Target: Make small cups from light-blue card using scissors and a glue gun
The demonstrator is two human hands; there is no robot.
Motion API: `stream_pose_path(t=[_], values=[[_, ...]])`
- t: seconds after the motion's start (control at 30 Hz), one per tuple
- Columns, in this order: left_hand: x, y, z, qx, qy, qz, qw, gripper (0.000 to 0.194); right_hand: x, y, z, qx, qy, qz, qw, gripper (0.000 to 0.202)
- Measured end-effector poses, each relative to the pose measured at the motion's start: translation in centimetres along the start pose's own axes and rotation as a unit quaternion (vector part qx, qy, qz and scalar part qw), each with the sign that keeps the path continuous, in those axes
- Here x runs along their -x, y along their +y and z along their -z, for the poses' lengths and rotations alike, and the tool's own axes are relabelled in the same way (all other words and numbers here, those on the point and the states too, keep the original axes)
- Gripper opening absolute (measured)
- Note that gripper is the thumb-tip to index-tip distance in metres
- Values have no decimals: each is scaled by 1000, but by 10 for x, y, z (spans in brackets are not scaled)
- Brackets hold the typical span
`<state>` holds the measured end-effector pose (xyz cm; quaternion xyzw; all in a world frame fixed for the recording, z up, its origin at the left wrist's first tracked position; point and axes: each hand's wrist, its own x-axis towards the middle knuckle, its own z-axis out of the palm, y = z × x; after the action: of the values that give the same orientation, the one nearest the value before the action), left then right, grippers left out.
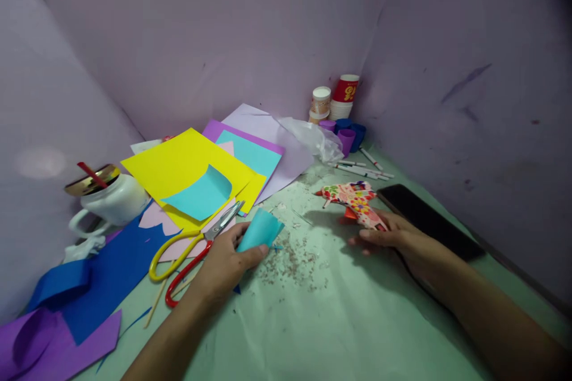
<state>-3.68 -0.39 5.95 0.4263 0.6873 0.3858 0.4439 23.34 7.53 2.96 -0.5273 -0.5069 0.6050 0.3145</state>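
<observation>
My left hand (236, 256) is closed around a light-blue paper tube (260, 231), fingers behind it and thumb in front. On the right, my right hand (397, 239) grips the handle of a flower-patterned glue gun (351, 199), whose orange-red nozzle points left toward the tube. A gap separates the gun from the tube. Beside my left wrist lie scissors (218, 226) with one yellow and one red handle, partly covered by that hand. Small brown crumbs (295, 265) are scattered on the green table cover (339, 321) between my hands.
Yellow sheets (179, 155), a curled light-blue piece (199, 193) and blue paper (120, 274) spread leftward. A white mug (114, 199) stands far left. A black phone (429, 220) lies by the right wall. Paper cups (346, 92), purple and blue rolls and several markers (364, 171) sit at the back.
</observation>
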Motion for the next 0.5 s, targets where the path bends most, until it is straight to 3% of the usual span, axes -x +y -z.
stream_pose_path(t=[0.07,0.23,0.5], values=[[0,1,1,-6,2,4,1000,39,7,1,-3,-6,-26,46,999,43],[3,4,4,-27,-4,9,1000,37,17,-2,-2,-5,-93,69,993,37],[7,8,5,-63,9,0,998,42,23,-6,-14,47,-50,147,987,41]])
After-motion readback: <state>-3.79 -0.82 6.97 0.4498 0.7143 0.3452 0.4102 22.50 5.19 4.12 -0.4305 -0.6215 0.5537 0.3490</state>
